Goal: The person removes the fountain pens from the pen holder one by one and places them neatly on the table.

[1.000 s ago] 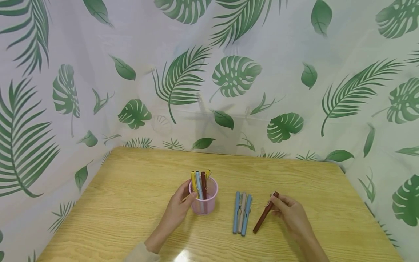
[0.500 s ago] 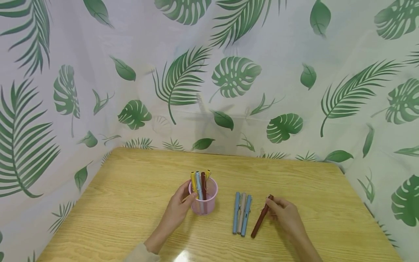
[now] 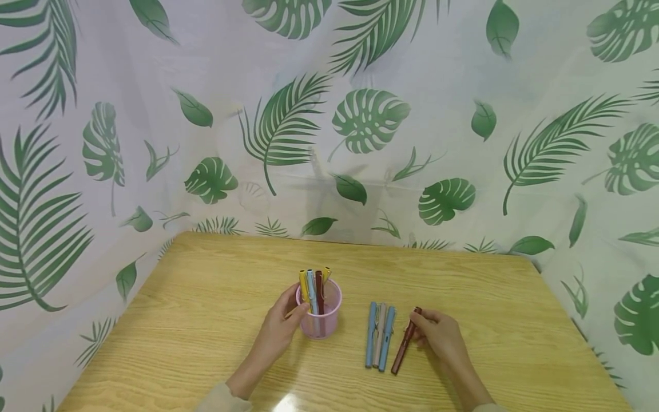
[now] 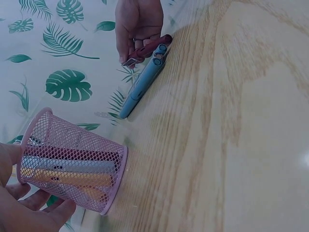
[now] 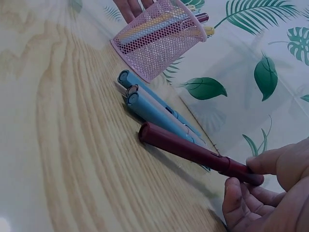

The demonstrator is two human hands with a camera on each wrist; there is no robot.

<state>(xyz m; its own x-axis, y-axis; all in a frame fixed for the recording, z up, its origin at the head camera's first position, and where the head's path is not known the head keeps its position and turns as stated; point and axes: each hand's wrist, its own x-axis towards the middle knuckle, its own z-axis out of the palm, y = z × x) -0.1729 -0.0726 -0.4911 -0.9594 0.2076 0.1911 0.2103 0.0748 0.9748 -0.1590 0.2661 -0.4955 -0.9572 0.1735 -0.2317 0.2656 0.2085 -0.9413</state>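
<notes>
My left hand (image 3: pixel 278 332) grips the side of a pink mesh pen cup (image 3: pixel 329 325), its thumb at the rim. The cup stands upright, holding several pens: yellow, light blue (image 3: pixel 312 292) and dark red (image 3: pixel 320 293). With thumb and fingers, my right hand (image 3: pixel 444 337) pinches the clip end of another dark red pen (image 5: pixel 188 151), which slants with its far end toward me. Just left of that pen, a blue pen (image 3: pixel 370 337), a greyish pen (image 3: pixel 380 337) and a second blue pen (image 3: pixel 387 343) lie side by side on the table.
The wood-grain table (image 3: pixel 216 286) extends around the cup and pens. Behind it hangs a white cloth (image 3: pixel 381 183) printed with green leaves, meeting the table's back edge. A light reflection shines near the front.
My right hand has shifted left with the dark red pen, bringing it closer to the row of three pens. My left hand and the cup stay practically in place.
</notes>
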